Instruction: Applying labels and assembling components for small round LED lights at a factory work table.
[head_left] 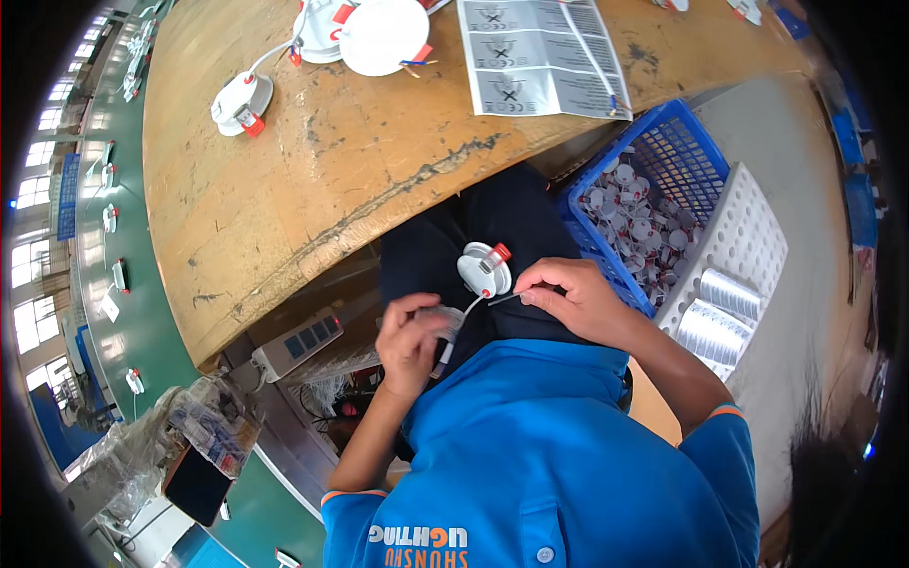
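A round white downlight [478, 269] with a red-tipped spring clip rests on my lap. Its white cable [468, 313] runs down toward my left hand and ends in a pale connector piece [442, 358]. My left hand [409, 343] is bent beside the cable, its fingertips smeared by motion. A pale, blurred shape lies at those fingertips; I cannot make out whether they grip it. Just right of the lamp, my right hand [576, 301] pinches a thin dark rod [505, 298] between thumb and fingers. The rod points left, toward the cable where it leaves the lamp.
Ahead is a worn wooden table [284, 180] bearing a downlight [241, 102], more white lamps [383, 38] and a printed sheet [530, 62]. At right stand a blue crate [592, 232] of small white parts and a perforated white tray [748, 227]. A power strip [298, 346] sits below the table edge.
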`<state>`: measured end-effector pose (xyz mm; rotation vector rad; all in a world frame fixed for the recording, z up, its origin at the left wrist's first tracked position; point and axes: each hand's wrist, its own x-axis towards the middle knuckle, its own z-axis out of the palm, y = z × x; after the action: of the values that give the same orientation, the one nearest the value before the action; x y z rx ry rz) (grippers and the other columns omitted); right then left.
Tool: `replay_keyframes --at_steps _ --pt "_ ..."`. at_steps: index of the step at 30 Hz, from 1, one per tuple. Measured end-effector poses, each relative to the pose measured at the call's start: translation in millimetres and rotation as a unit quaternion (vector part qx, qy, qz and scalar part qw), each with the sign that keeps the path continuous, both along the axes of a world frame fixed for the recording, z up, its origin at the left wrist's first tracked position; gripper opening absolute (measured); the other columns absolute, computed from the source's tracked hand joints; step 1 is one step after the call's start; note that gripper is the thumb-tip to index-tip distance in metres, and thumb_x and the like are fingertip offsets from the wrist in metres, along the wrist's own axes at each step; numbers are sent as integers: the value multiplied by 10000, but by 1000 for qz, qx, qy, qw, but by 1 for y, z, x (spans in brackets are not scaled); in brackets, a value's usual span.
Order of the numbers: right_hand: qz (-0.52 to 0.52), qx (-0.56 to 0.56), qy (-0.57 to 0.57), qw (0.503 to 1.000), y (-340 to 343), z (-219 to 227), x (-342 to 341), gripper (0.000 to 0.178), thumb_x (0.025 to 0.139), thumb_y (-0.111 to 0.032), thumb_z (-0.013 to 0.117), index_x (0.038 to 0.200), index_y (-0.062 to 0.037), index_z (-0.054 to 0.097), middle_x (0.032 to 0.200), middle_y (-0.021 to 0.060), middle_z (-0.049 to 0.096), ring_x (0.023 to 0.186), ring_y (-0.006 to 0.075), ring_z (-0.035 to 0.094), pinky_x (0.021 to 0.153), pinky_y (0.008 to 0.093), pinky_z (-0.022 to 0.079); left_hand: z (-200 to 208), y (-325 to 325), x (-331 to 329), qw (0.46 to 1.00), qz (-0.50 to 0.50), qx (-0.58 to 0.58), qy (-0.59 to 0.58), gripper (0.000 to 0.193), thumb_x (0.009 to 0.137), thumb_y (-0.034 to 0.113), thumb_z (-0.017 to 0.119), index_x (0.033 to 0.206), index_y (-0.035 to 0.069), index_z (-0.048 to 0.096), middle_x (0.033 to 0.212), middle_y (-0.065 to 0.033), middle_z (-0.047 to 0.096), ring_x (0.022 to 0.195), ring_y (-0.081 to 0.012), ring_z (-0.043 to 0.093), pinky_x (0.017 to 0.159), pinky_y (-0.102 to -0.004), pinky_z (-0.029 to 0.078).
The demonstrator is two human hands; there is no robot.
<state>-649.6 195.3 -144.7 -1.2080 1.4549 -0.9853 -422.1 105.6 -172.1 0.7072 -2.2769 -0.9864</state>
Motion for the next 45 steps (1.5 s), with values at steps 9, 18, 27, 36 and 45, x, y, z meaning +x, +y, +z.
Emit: replay_keyframes --at_steps 9,18,27,36,45 --pt "-82 -132 111 982 -17 -26 26 87 673 -76 661 753 -88 627 728 34 559 737 215 492 661 305 397 18 39 18 672 265 606 333 468 876 149 459 1262 -31 265 1143 -197 458 1006 -262 515 840 -352 430" --pt "-66 -152 201 965 -26 -29 30 121 624 -70 686 734 -102 648 749 15 557 779 185 456 699 299 347 -1 12 -11 788 287 513 181 145 820 72 551 922 -31 536 814 -102 597 778 -224 614 689 -294 512" --pt "-63 -264 281 921 -64 -13 46 81 618 -81 638 693 -110 625 758 -7 534 815 192 452 731 333 326 -19 -50 16 784 242 541 184 90 822 68 540 865 -12 541 789 -140 603 729 -240 630 585 -285 543" --pt "32 -224 338 914 -80 -17 60 82 636 -79 562 556 -87 574 621 20 436 691 187 429 665 315 317 -22 -45 21 725 246 606 214 79 826 63 532 841 -10 557 779 -124 607 732 -224 633 577 -271 548" --pt "67 -162 352 919 -80 -7 64 78 638 -73 560 561 -72 572 640 34 456 706 194 446 666 322 323 -30 -46 30 705 214 630 246 55 818 44 535 836 -3 555 750 -107 601 746 -234 631 605 -278 549"
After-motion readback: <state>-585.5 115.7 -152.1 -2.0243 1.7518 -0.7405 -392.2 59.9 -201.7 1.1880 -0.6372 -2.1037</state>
